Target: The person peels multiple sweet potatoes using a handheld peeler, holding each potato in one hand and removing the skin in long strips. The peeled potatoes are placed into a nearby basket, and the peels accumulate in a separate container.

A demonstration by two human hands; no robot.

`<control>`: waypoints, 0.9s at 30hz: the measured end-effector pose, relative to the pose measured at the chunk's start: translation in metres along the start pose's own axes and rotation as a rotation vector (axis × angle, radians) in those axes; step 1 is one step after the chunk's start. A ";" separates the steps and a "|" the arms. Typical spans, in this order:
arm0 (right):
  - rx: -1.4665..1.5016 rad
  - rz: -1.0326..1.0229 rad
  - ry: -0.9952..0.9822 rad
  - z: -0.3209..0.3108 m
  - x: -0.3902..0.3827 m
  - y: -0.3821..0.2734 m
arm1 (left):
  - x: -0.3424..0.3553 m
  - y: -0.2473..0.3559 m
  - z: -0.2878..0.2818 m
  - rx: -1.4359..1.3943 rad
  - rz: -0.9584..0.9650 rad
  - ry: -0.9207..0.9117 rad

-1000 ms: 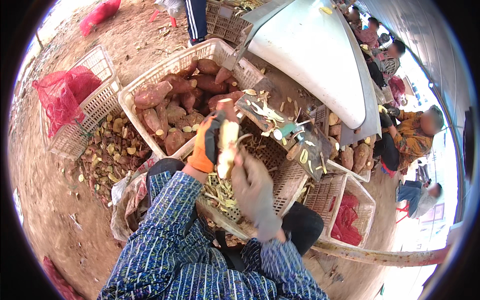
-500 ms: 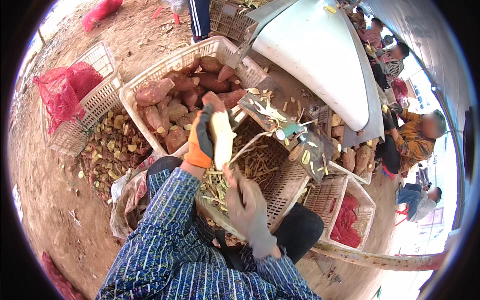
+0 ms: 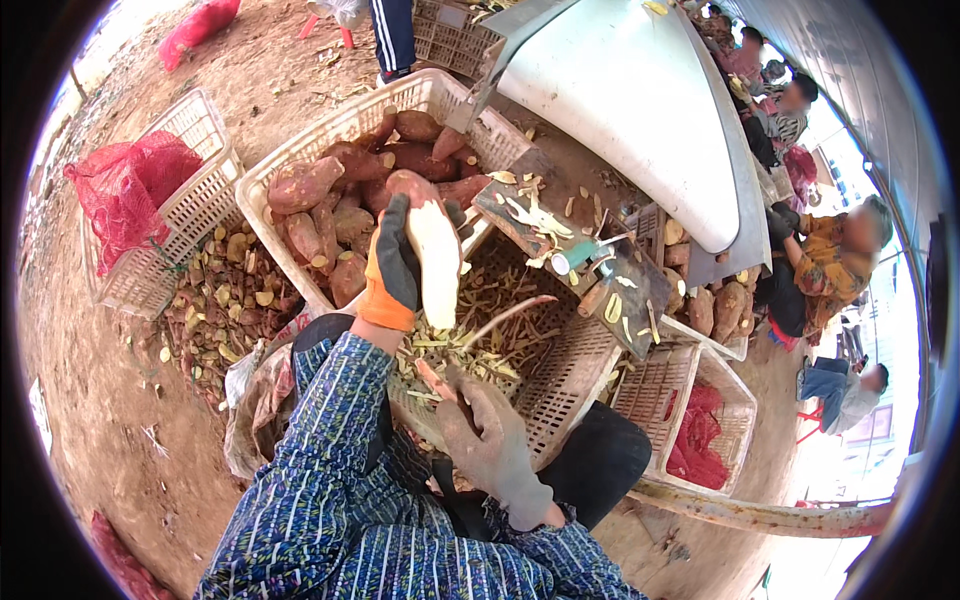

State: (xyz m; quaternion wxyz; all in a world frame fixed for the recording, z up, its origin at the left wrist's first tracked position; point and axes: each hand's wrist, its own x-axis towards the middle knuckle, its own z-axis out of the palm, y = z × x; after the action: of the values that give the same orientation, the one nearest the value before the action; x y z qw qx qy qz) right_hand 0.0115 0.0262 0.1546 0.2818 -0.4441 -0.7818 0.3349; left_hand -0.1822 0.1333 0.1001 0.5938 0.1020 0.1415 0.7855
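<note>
My left hand (image 3: 395, 265), in an orange and black glove, grips a partly peeled sweet potato (image 3: 437, 265). Red-brown skin remains at the tuber's upper end, while pale flesh shows below. My right hand (image 3: 487, 430), in a grey glove, is closed lower down, apart from the tuber. A slender reddish-brown piece (image 3: 434, 378) juts from its fingers; whether it is a tool or peel I cannot tell. Beneath both hands is a crate (image 3: 570, 385) of peel strips (image 3: 500, 350). One long, thin peel strip (image 3: 512, 312) curves above the others.
Unpeeled sweet potatoes (image 3: 305, 185) fill a white crate (image 3: 258, 190) ahead. A board (image 3: 640, 300) with scraps and a green-handled tool (image 3: 572, 258) lies right. Trimmed pieces (image 3: 225, 310) heap at left beside a crate with a red net bag (image 3: 135, 190). Other people (image 3: 825, 260) sit far right.
My right hand has drawn down, away from the sweet potato, and the slender piece no longer meets the tuber's lower end. The long peel strip has shifted right. My left hand keeps its grip.
</note>
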 end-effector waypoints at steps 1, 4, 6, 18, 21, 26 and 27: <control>0.020 0.012 0.016 -0.003 0.009 -0.002 | -0.002 0.001 0.000 -0.024 0.041 -0.032; -0.100 -0.091 0.154 -0.021 0.065 0.003 | -0.009 -0.019 -0.031 0.156 0.058 -0.011; -0.118 -0.048 0.176 -0.017 0.080 0.014 | -0.014 -0.032 -0.023 0.145 0.050 -0.093; -0.032 -0.103 0.217 -0.012 0.066 0.004 | -0.005 -0.021 -0.029 0.188 0.061 -0.058; -0.092 -0.008 0.184 0.008 0.051 0.008 | -0.012 -0.037 -0.023 0.739 0.507 0.097; 0.068 0.049 0.042 0.004 0.021 -0.001 | 0.001 0.010 0.001 -0.054 0.019 0.058; 0.101 0.054 0.080 0.002 0.035 0.001 | -0.003 0.012 0.005 -0.114 -0.020 -0.124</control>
State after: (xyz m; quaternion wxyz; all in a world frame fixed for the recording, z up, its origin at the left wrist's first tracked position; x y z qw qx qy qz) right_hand -0.0047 0.0567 0.1577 0.3256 -0.4631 -0.7400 0.3633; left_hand -0.1906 0.1278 0.1089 0.6141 0.1151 0.0607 0.7784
